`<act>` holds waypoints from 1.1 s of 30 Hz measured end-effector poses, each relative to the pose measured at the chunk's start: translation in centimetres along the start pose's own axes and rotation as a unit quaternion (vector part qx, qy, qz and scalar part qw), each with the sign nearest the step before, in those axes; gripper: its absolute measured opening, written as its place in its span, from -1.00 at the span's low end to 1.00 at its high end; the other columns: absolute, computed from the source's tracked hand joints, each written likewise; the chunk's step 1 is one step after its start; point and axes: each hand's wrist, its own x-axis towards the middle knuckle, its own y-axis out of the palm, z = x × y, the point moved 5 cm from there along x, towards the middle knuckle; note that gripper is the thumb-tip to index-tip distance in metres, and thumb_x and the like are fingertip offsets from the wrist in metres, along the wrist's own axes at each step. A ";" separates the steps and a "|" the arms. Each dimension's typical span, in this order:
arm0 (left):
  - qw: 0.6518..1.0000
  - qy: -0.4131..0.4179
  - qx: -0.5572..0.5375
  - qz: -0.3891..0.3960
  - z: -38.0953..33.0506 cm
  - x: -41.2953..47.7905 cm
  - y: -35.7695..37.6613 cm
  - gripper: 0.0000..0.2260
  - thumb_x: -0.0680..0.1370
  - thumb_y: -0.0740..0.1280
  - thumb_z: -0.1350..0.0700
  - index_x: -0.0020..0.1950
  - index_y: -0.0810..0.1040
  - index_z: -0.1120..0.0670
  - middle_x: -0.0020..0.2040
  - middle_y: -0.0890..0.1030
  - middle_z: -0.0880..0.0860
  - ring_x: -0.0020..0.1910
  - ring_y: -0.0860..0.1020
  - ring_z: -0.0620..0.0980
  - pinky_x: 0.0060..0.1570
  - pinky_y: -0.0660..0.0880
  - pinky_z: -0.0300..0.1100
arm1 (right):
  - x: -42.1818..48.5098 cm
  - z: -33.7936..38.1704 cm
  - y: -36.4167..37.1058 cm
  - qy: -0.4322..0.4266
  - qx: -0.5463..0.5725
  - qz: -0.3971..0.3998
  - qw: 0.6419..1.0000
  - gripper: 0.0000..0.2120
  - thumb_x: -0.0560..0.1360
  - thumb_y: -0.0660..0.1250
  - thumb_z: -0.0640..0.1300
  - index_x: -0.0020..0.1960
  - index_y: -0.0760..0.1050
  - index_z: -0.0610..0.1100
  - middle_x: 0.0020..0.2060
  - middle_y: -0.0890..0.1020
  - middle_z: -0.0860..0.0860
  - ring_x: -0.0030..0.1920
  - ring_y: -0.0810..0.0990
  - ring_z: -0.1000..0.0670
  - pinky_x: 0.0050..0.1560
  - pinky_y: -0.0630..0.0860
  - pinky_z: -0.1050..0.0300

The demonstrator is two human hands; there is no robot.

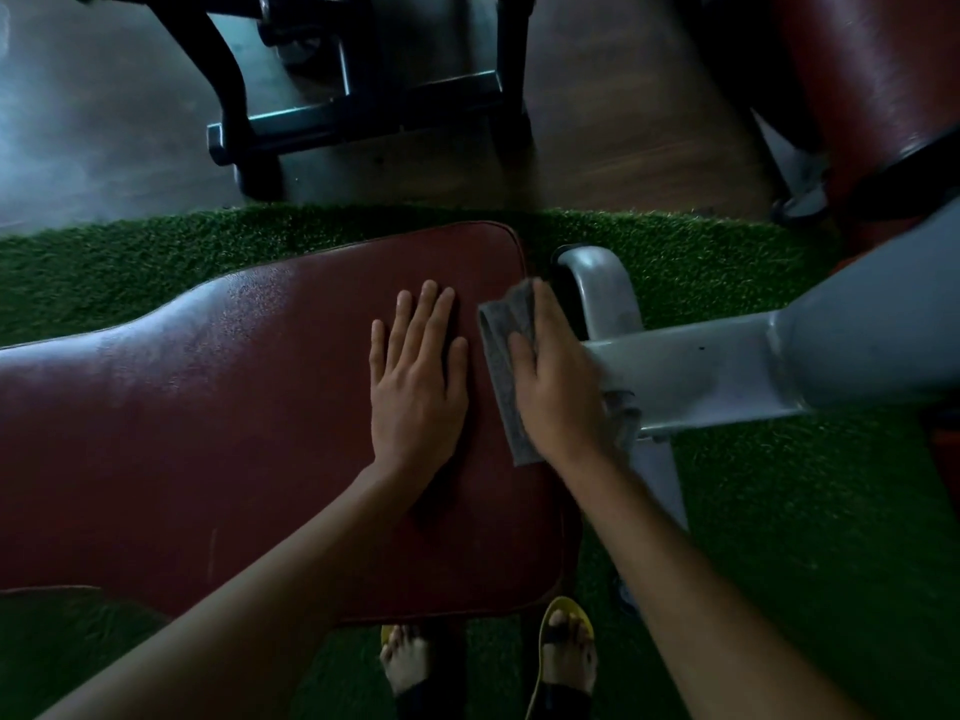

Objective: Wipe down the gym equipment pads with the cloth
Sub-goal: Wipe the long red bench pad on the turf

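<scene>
One folded grey cloth (500, 356) lies beneath the flat right hand (558, 392), its length pointing away; left hand (418, 387) spread on dark-red vinyl pad (208, 407).

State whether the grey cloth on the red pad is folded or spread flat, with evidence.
Folded: the cloth, pressed by the right hand, shows a doubled, looped edge at its far end.

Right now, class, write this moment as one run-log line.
left hand: flat on red pad | right hand: presses grey cloth at pad's right edge | metal frame: beside cloth
</scene>
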 end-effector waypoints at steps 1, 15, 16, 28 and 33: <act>1.000 -0.001 -0.002 0.001 0.0 0.0 -0.1 -0.52 0.67 0.00 -0.07 0.58 0.20 0.00 0.59 0.17 -0.06 0.60 0.00 -0.10 0.57 -0.12 -0.04 | -2.9 -0.2 -0.2 -0.012 -0.004 -0.022 1.000 -0.46 0.69 0.12 -0.03 0.62 0.09 -0.13 0.58 0.22 -0.03 0.58 0.18 0.03 0.54 0.21 0.07; 0.999 -0.022 0.005 0.043 -0.5 -2.6 -0.4 -0.53 0.69 0.03 -0.04 0.61 0.13 0.00 0.61 0.10 -0.04 0.60 -0.06 -0.07 0.57 -0.17 -0.07 | -5.9 -0.9 -0.2 0.011 0.019 -0.025 0.999 -0.45 0.68 0.11 -0.05 0.60 0.08 -0.19 0.58 0.20 -0.09 0.58 0.15 -0.02 0.55 0.17 0.07; 0.998 -0.021 0.003 0.051 -0.6 -3.7 -0.6 -0.53 0.69 0.03 -0.04 0.61 0.12 0.00 0.61 0.09 -0.05 0.60 -0.07 -0.08 0.57 -0.17 -0.07 | -6.6 -0.8 -0.2 0.008 0.017 -0.038 0.999 -0.46 0.68 0.10 -0.05 0.60 0.11 -0.20 0.58 0.22 -0.09 0.58 0.18 -0.02 0.54 0.20 0.07; 0.995 -0.020 0.032 0.087 -0.9 -10.5 -1.7 -0.52 0.69 -0.03 -0.07 0.60 0.14 0.00 0.60 0.09 -0.05 0.60 -0.03 -0.06 0.57 -0.07 0.01 | -10.4 -1.3 -0.1 0.061 0.070 -0.029 0.995 -0.45 0.69 0.11 -0.05 0.62 0.01 -0.11 0.60 0.14 -0.06 0.59 0.11 0.02 0.54 0.16 0.17; 0.995 -0.026 0.031 0.093 -0.8 -10.9 -1.7 -0.52 0.69 -0.02 -0.07 0.60 0.13 0.01 0.61 0.11 -0.02 0.60 -0.03 -0.04 0.57 -0.09 0.01 | -17.4 -0.7 0.7 0.019 -0.050 -0.064 0.997 -0.43 0.69 0.15 -0.09 0.62 0.03 -0.19 0.61 0.11 -0.09 0.61 0.05 -0.02 0.58 0.14 -0.01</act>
